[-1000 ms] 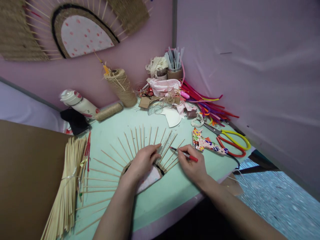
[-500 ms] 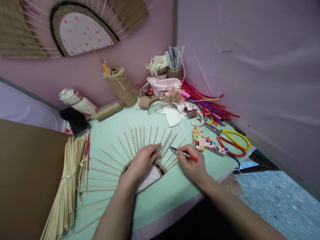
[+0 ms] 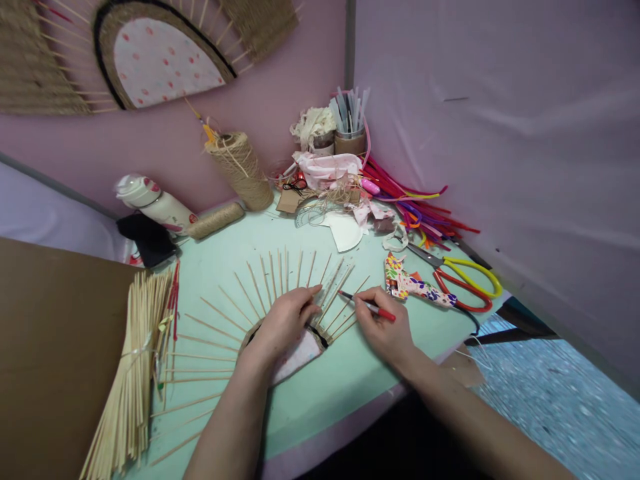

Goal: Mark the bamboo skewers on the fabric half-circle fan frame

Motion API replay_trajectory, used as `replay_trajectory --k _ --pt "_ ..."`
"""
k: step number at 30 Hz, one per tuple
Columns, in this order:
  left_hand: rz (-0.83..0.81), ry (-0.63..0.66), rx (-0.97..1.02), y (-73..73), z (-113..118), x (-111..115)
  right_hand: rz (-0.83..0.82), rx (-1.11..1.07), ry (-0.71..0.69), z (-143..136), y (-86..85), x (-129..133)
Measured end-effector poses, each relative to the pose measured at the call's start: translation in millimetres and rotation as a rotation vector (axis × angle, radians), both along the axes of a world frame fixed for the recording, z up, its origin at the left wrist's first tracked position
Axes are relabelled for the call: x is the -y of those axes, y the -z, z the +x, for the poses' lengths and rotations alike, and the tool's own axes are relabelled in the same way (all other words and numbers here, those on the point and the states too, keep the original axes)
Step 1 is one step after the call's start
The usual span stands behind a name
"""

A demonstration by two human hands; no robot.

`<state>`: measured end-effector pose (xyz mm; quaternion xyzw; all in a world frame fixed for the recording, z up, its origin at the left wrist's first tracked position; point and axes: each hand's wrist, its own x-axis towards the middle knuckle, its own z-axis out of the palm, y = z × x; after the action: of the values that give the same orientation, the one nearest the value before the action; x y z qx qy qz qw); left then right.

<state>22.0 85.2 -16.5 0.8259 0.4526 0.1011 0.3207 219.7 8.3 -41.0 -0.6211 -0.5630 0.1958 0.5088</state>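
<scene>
My left hand lies over a half-round piece with pale spotted fabric and a twine-and-black rim. Its thumb and index finger are at a narrow clear ruler, which lies among the thin wooden sticks fanning out from the rim. The palm hides part of the rim and some stick ends. In my right hand is a red pen, pinched near its middle. The pen's tip points left, close to the sticks beside the ruler.
A bundle of sticks lies at left. Behind are a white bottle, a twine spool and fabric scraps. Right are pipe cleaners, a flowered glue gun and scissors. A similar finished-looking piece hangs on the wall.
The pen tip has shifted very slightly left. Both hands stay nearly in place, and the whole view has moved a little.
</scene>
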Motion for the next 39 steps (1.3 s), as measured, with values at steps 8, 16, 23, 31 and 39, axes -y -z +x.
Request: replay_trajectory --k 8,16,23,31,39 --pt "-0.010 -0.002 -0.007 -3.2 1.6 1.0 0.003 -0.010 0.006 -0.7 -2.3 -0.6" --pt "-0.017 -0.006 -0.016 -5.6 2.9 1.7 0.011 0.013 0.009 0.1 -2.8 -0.4" --pt "-0.024 -0.017 -0.016 -6.5 3.2 1.6 0.005 -0.002 0.010 -0.7 -2.4 -0.6" --pt "-0.015 -0.020 -0.015 -7.4 3.9 2.2 0.009 0.002 0.007 -0.1 -2.7 -0.2" --pt "0.013 -0.048 0.032 -6.2 3.5 1.6 0.066 -0.058 0.039 -0.1 -1.6 1.9"
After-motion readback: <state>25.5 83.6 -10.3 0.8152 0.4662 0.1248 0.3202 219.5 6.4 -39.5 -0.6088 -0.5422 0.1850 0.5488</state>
